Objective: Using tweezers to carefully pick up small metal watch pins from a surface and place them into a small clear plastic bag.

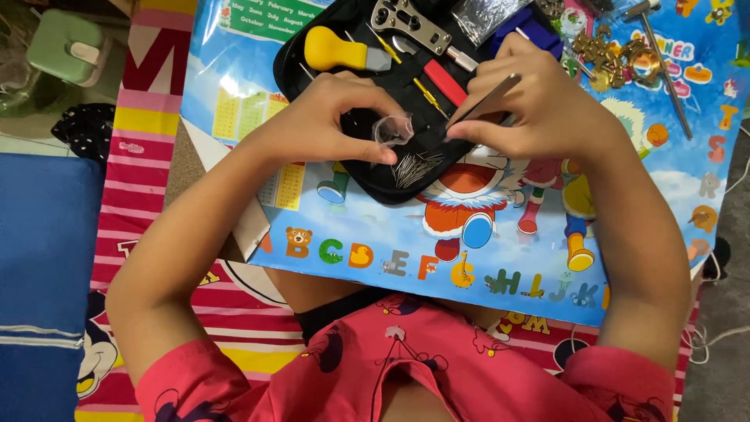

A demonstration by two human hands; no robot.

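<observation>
L hand (328, 125) pinching small clear bag (393, 129), R hand (531, 109) clamped on tweezers (483, 101); best kept low over black tray (312, 78), pins (414, 166) loose below.

Single head view, looking steeply down, close over lap

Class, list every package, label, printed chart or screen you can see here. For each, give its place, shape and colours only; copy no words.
Alphabet poster: spread under the hands, large blue sheet with cartoon figures and coloured letters.
Calendar panel: poster's top edge, green rectangle with white print.
Small clear bag: pinched in the left hand, crumpled, transparent.
Silvery packet: top of the black tool case, shiny, crinkled.
No screens.
</observation>
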